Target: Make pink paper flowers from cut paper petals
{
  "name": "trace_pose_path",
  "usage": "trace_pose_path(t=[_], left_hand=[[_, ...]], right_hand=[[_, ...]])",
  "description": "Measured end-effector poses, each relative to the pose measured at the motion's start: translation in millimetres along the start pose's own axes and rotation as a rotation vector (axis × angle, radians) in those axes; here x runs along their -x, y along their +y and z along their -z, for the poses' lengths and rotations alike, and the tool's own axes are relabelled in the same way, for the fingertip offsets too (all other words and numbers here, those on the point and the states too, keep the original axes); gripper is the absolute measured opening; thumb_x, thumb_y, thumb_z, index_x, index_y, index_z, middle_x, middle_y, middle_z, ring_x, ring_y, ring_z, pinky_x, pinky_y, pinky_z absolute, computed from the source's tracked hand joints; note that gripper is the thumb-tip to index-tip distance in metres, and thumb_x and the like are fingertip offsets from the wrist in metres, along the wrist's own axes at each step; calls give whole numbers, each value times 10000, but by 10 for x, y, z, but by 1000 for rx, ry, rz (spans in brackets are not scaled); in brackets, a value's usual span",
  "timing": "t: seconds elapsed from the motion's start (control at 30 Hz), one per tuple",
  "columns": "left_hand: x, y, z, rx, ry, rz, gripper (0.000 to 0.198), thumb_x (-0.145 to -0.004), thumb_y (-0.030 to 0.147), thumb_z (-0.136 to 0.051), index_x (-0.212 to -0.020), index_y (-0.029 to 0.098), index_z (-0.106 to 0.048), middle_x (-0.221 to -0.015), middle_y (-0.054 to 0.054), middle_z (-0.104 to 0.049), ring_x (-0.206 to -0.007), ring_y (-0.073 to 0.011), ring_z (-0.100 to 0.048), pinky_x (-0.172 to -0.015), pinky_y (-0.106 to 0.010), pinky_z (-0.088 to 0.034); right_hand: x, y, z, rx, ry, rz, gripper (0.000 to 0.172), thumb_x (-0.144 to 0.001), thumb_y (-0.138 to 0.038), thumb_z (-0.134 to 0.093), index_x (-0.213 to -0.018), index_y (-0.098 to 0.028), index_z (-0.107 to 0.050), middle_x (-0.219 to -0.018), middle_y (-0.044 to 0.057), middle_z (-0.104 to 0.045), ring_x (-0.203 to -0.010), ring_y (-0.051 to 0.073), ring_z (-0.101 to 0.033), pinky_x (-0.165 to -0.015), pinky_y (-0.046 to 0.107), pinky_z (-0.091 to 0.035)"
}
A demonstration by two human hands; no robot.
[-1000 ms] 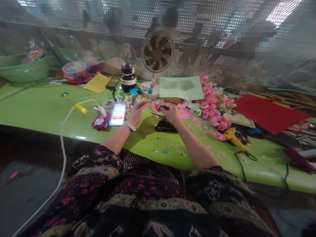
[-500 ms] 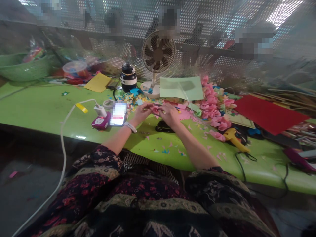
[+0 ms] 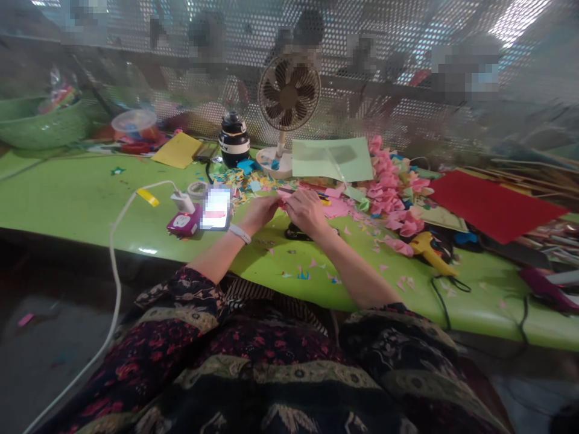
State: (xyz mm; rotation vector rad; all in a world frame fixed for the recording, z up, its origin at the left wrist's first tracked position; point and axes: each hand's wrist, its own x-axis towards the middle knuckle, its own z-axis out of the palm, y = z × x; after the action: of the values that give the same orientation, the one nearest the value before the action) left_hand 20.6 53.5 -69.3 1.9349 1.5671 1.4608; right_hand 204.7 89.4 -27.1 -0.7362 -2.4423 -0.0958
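Note:
Between my fingertips is a small piece of pink paper [image 3: 284, 193], mostly covered by my hands. My left hand [image 3: 262, 212], with a pale band on its wrist, pinches its left side. From the right, my right hand [image 3: 307, 211] closes its fingers over the same paper. A black object, perhaps a stapler [image 3: 294, 232], lies on the green table [image 3: 253, 259] just under my hands. Pink paper scraps [image 3: 339, 208] and a dark pen-like tool are close beyond my right hand. A heap of folded pink paper pieces [image 3: 384, 181] stands farther right.
Left of my hands lie a lit phone [image 3: 216, 208] and a purple box [image 3: 183, 222] with a white charger and cable. A fan [image 3: 289, 93] and a black bottle [image 3: 234, 141] stand behind. On the right are a yellow glue gun [image 3: 432, 253] and red paper [image 3: 495, 205].
My right hand has shifted slightly left and its fingers have closed in toward my left hand. Less of the pink paper shows now.

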Motion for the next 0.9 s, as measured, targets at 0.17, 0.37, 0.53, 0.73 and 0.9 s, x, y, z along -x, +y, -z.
trace_pose_path(t=[0.17,0.37,0.53,0.73,0.9], left_hand=[[-35,101,56,535,-3,274,234,-867,381,-758,-977,176,-784,-876,-75,-790,-758,-176,-734,-781,-351,-603],[-21,203,119,757,-30,382,348,-788,451,-841,-967,161,-770,-957,-90,-792,-802,-174,-758,-865,-392,-629],[-12,217,104,757,-29,367,313,-788,445,-842,-916,169,-769,-936,-70,-785,-809,-176,-761,-881,-403,-639],[-11,242,113,755,-33,361,248,-817,381,-828,-948,175,-785,-974,-70,-787,-804,-174,-763,-915,-439,-637],[-13,244,122,753,-45,371,240,-827,370,-818,-966,178,-784,-986,-69,-789,-809,-167,-757,-914,-428,-638]], right_hand=[[-58,115,118,-343,170,-181,218,-938,-306,-610,-1078,-210,-747,-1112,112,-726,-1029,273,-626,-935,450,-507],[-97,212,223,-866,143,-452,240,-867,-350,-622,-1006,-185,-727,-1041,89,-751,-960,221,-684,-888,377,-554],[-104,186,153,-937,104,-486,223,-791,-348,-661,-927,-181,-719,-953,60,-763,-903,209,-683,-867,361,-545],[-106,192,122,-963,106,-499,220,-773,-342,-661,-909,-180,-720,-917,50,-752,-857,191,-667,-818,340,-534],[-101,189,124,-992,98,-483,221,-790,-347,-667,-930,-184,-721,-929,50,-754,-861,185,-670,-820,338,-540]])
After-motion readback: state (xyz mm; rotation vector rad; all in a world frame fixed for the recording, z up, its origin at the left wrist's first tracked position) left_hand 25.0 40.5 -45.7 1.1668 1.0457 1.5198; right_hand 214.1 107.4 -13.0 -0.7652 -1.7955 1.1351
